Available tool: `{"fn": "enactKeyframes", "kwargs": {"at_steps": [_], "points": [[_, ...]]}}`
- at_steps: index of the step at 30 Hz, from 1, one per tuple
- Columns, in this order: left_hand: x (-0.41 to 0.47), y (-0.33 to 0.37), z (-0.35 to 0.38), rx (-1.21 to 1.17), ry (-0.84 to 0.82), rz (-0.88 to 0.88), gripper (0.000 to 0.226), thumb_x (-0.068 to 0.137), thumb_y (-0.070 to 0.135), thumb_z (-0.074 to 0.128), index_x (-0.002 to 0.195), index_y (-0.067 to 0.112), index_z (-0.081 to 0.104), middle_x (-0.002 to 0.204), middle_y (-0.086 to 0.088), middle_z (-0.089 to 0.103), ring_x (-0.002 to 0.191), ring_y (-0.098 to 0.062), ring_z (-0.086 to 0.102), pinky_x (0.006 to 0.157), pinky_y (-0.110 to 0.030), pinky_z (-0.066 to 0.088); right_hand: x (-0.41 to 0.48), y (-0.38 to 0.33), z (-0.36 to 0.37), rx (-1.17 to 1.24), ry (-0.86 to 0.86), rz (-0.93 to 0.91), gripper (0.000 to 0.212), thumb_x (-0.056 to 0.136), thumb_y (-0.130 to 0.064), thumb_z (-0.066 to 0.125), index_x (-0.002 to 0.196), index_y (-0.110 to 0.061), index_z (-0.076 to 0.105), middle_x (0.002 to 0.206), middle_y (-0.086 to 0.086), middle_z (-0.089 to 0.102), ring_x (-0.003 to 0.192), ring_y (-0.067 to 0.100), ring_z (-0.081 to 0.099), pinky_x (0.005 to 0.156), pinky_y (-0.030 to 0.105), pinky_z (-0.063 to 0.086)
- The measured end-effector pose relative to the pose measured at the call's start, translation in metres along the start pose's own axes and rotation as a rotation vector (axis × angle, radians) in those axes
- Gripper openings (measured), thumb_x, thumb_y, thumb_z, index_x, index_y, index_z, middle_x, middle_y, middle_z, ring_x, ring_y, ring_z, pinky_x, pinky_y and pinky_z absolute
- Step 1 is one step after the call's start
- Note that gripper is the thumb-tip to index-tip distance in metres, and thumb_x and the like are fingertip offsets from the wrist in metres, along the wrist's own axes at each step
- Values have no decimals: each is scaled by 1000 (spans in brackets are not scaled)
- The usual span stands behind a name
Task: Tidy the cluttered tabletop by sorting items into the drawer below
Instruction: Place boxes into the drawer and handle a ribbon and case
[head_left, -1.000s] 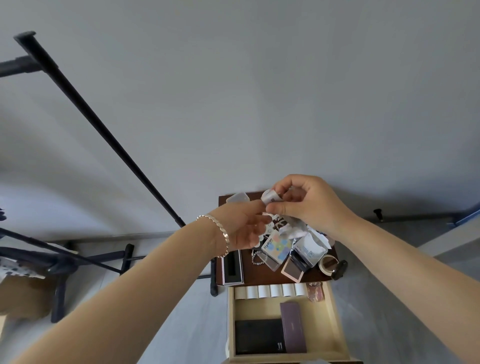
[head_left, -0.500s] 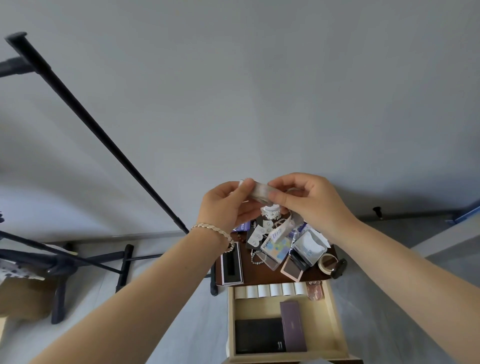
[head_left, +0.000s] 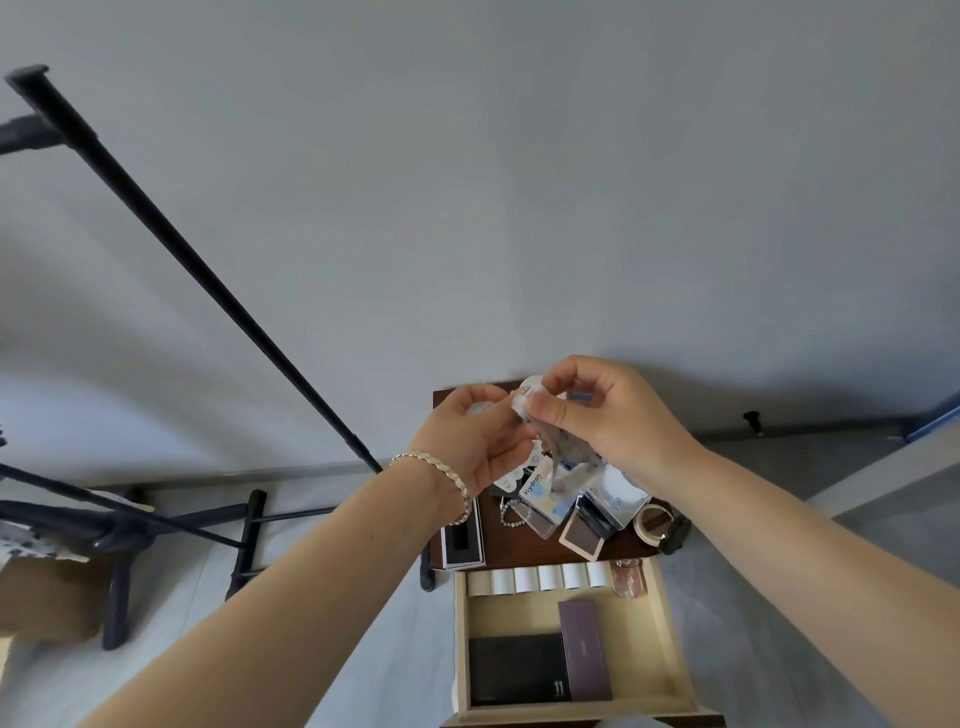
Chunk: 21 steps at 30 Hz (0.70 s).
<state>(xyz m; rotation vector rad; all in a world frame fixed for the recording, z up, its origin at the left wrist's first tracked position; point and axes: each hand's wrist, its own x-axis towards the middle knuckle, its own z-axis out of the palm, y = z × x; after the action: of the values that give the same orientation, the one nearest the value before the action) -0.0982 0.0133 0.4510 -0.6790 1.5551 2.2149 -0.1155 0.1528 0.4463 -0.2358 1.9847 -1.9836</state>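
Pinching a crumpled clear wrapper (head_left: 569, 452) at its top end, the right hand (head_left: 613, 415) has thumb and forefinger clamped on it, other fingers curled. Left hand (head_left: 467, 441) sits at 9 o'clock of the right, touching it, fingers curled in and gripping the same end. Wrapper hangs toward 5 o'clock, in the air over the cluttered tabletop (head_left: 524, 545), above a Hydron packet (head_left: 540, 491). Tape roll (head_left: 652, 522) at tabletop's 4 o'clock edge. Drawer (head_left: 670, 639) at tabletop's 6 o'clock, open: white rolls (head_left: 540, 578) along its 12 o'clock wall, black box (head_left: 514, 667) and purple box (head_left: 584, 649) toward 6 o'clock.
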Motion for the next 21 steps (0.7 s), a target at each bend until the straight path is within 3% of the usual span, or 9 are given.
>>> {"fn": "enactKeyframes", "kwargs": {"at_steps": [2,4,6,11,14,17,21], "points": [[1,-2,-1,185,10,73,17,87,7,59,75,14,49,46,4,54,39,-4,49,39,-17,38,0,2,2,-34,37,-25,23,61,-35,71,69,-16,61,66,9,66,56,12,59,58,23,47],[3,-4,-2,383,35,177,16,86,6,57,72,13,54,46,6,53,39,-4,43,43,-19,34,2,3,3,-66,65,-51,18,66,-33,70,68,-17,61,58,-7,63,50,2,56,52,15,46],[2,-2,-3,487,59,266,17,84,2,55,74,14,61,54,2,58,44,-8,47,47,-20,40,4,5,3,-99,96,-82,20,66,-34,70,67,-16,61,57,-11,61,50,-1,55,52,13,45],[-7,8,-6,301,-203,280,25,83,-9,57,92,13,65,73,-9,65,60,-13,65,60,-22,56,7,8,1,-82,128,-91,16,71,-24,73,67,-14,61,60,-9,61,53,3,58,54,18,48],[-6,8,-9,318,-205,326,20,82,-3,60,90,15,66,72,-6,66,61,-12,67,58,-22,57,3,3,1,-45,74,-74,8,78,-14,70,71,-16,66,62,-7,64,55,3,61,54,18,50],[-3,8,-14,266,-158,314,16,82,-4,58,84,10,65,65,-2,69,60,-12,67,59,-23,58,1,0,-5,-23,-4,36,5,76,-19,69,80,-22,68,70,-5,67,61,6,64,58,20,53],[-1,7,-18,140,-126,269,13,86,-4,53,81,6,60,62,-5,67,55,-12,65,54,-22,56,1,-2,-15,5,-140,259,21,70,-25,68,89,-16,66,58,2,56,50,13,48,51,20,45]]}}
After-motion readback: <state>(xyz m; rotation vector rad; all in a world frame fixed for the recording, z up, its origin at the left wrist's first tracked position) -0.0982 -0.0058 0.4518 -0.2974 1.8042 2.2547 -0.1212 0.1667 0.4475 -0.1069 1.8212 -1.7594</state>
